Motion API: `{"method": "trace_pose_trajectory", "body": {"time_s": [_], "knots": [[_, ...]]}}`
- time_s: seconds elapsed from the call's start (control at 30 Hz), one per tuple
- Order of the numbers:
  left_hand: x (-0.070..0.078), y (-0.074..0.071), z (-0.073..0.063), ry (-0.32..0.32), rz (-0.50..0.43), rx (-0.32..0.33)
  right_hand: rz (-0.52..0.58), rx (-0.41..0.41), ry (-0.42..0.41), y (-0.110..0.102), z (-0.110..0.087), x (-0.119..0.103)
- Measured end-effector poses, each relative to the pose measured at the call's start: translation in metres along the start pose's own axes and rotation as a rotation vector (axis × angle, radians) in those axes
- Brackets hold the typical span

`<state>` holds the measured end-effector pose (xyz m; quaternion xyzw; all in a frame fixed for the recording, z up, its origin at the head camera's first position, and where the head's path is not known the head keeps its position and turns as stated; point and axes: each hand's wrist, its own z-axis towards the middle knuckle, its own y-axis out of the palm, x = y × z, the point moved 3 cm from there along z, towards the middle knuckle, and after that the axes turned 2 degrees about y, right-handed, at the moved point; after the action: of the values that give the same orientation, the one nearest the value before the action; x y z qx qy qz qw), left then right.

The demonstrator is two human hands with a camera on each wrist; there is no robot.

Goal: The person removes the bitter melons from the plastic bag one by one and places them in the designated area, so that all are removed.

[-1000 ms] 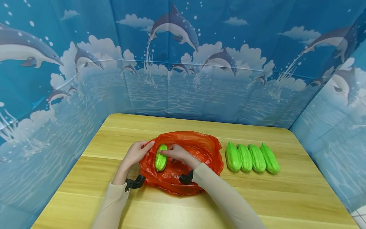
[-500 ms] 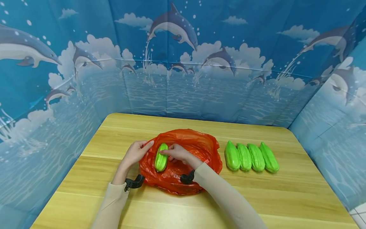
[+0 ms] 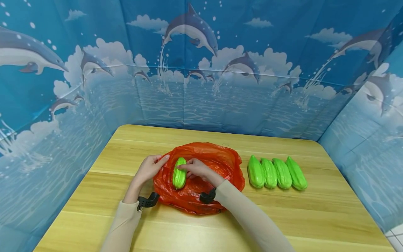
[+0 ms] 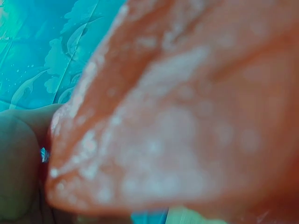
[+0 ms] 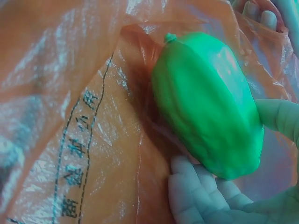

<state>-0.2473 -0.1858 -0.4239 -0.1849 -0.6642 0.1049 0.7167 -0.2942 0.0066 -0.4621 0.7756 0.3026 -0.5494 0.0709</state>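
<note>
A thin red plastic bag (image 3: 201, 203) lies spread with its mouth up on the wooden table. My left hand (image 3: 150, 169) pinches its left rim between thumb and fingers; in the left wrist view the blurred bag (image 4: 177, 130) hides most of that hand. My right hand (image 3: 199, 168) reaches into the bag's mouth and grips a glossy green ribbed gourd (image 3: 179, 175). In the right wrist view, the thumb and curled fingers of my right hand (image 5: 219, 200) hold the gourd (image 5: 205, 102) near one end, over the bag's inside; its stem nub points away from the hand.
To the right of the bag, several similar green gourds (image 3: 282, 173) lie side by side in a row on the wooden table (image 3: 327, 206). A blue dolphin-printed curtain (image 3: 195, 101) stands behind and at both sides of the table.
The gourd in my right hand has shifted slightly to the right and turned a little within the bag's mouth. My left hand keeps its hold on the rim; the gourds in the row stay put.
</note>
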Motion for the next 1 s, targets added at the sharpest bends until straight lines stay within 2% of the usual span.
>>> {"method": "trace_pose_trajectory", "body": {"time_s": [0.37, 1.0], "knots": [[0.0, 0.0, 0.0, -0.006, -0.015, -0.005, 0.093, -0.036, -0.027, -0.005, -0.006, -0.004], [-0.002, 0.001, 0.0, -0.001, -0.001, 0.005, 0.064, -0.056, -0.039, -0.009, -0.02, -0.015]]}}
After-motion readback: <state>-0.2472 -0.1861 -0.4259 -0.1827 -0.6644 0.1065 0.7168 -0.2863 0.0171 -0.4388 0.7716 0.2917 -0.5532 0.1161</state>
